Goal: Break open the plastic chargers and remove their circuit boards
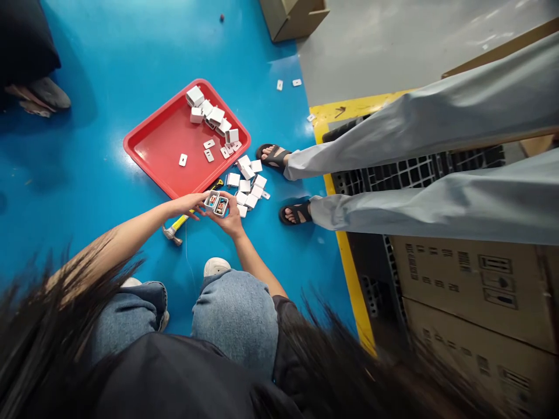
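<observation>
Two open white cases sit side by side between my hands, with coloured parts visible inside. My left hand [188, 205] reaches from the left, fingers against the left white case [212, 200]. Around the right white case [220, 206] my right hand [231, 218] is wrapped from below and the right. Just beyond them lies a red tray [152, 151] with several white housings [215, 116] and small white plates [209, 155]. More white housings [245, 186] lie piled on the floor to the right. A hammer [178, 223] with a yellow handle lies partly behind my left hand.
A person in grey trousers [393, 139] and black sandals stands at the right, near the white pile. Behind are a black pallet [379, 174] and cardboard boxes [471, 285]. An open carton [290, 20] stands at the top. Another person's shoe [50, 93] shows at upper left.
</observation>
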Available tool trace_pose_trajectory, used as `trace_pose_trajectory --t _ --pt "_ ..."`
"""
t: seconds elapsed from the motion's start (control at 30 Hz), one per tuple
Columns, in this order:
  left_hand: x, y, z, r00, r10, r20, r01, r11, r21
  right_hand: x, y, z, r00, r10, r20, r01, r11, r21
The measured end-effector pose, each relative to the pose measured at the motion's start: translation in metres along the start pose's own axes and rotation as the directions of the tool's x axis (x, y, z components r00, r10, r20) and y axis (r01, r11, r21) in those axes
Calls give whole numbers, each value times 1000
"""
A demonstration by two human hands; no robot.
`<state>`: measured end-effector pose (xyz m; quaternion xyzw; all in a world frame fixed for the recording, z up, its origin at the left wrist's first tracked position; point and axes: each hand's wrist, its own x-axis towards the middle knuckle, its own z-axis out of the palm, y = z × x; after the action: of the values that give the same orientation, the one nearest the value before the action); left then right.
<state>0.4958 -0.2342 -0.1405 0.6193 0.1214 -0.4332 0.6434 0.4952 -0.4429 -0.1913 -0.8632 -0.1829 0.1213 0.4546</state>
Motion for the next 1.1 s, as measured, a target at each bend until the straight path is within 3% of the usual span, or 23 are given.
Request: trace_pose_trajectory --t 0.1,0.27,0.63,0.83,0.97,1.1 --pt "-5 11 15 996 65 53 -49 964 -260 7 -14 -3 996 -73 -48 81 975 208" --pt "-3 11 21 991 134 20 -117 919 -376 6 -16 -6 988 -108 -114 140 935 325" --pt "-2 8 16 974 213 74 -178 928 -328 4 -28 -12 967 -199 -159 232 947 223" --pt "-4 11 18 970 220 108 -186 948 -259 5 -28 -13 970 -196 -142 218 963 159" --pt "0 4 19 987 161 25 -151 960 -235 6 -26 -6 975 -203 -91 214 968 134" --pt "11 -10 11 996 24 -90 -44 974 -221 18 -10 12 994 -105 15 101 980 172"
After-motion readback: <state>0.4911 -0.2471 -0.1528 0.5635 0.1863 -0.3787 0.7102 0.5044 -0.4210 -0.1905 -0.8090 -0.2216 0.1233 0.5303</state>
